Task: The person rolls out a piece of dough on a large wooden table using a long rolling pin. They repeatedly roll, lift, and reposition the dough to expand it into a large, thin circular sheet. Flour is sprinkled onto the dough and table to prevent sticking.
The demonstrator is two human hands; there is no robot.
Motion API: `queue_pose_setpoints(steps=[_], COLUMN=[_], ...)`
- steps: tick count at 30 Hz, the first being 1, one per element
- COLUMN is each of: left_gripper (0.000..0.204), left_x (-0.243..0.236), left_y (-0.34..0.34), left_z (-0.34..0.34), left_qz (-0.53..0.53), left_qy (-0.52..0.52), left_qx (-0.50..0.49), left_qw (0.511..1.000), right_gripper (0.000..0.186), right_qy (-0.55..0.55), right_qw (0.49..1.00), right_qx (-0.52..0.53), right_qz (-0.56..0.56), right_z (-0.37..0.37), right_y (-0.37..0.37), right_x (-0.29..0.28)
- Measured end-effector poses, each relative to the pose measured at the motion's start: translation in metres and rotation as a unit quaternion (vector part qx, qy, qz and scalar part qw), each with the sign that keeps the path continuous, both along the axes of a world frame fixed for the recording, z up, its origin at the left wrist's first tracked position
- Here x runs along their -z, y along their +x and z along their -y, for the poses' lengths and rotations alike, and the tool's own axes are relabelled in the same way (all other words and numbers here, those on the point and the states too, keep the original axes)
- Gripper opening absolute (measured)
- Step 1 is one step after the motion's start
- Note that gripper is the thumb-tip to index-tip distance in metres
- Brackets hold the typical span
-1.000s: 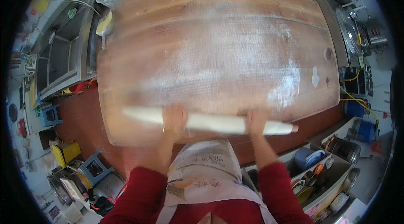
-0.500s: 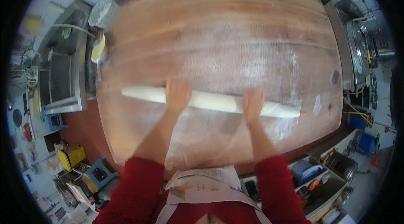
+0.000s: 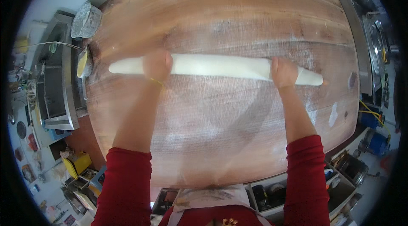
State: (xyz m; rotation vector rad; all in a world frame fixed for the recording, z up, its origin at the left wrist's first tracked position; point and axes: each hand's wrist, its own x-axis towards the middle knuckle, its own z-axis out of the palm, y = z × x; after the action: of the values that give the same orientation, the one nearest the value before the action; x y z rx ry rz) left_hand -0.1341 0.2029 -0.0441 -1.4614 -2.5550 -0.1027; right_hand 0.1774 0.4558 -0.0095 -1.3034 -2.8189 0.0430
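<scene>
A long pale sheet of dough [image 3: 221,65] is wrapped around a rolling pin [image 3: 326,82], whose brown tip sticks out at the right end. The roll lies crosswise on a floured wooden board [image 3: 212,141]. My left hand [image 3: 156,65], slightly blurred, is closed over the roll toward its left end. Nearer the right end, my right hand [image 3: 284,72] is curled over it too. Both arms are stretched forward, and the palms are hidden against the dough.
At the board's far left stand a floury metal pot [image 3: 86,21] and a scoop-like vessel [image 3: 84,62] with something yellow in it. A steel sink [image 3: 57,73] flanks the left side. Metal basins [image 3: 376,41] are on the right, and an open drawer [image 3: 340,192] is at the lower right.
The dough roll has moved away from me across the board, with both hands on it. My hands are farther apart, and my arms reach farther forward. The view has shifted somewhat.
</scene>
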Motion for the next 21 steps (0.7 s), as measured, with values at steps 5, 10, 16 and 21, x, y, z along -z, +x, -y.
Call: queue_pose_setpoints(steps=[5,10,16,21], left_gripper=[0.019,0.022,0.029,0.03], left_x=[-0.015,-0.027,-0.044,-0.033], left_y=[0.061,0.238,0.19,0.218], left_z=[0.091,0.318,0.239,0.244], left_qz=[0.05,0.201,0.17,0.161], left_qy=[0.118,-0.089,-0.025,0.027], left_qx=[0.054,-0.036,-0.136,-0.031], left_qw=[0.99,0.975,0.976,0.986], right_gripper=[0.036,0.02,0.027,0.034], right_qy=[-0.058,-0.055,-0.204,0.096], right_qw=[0.996,0.991,0.943,0.977], right_qx=[0.05,0.06,0.203,0.047], right_qz=[0.043,-0.104,-0.168,-0.186], right_z=[0.1,0.351,0.266,0.331], right_y=[0.07,0.247,0.179,0.153], right_x=[0.01,-0.002,-0.01,0.011])
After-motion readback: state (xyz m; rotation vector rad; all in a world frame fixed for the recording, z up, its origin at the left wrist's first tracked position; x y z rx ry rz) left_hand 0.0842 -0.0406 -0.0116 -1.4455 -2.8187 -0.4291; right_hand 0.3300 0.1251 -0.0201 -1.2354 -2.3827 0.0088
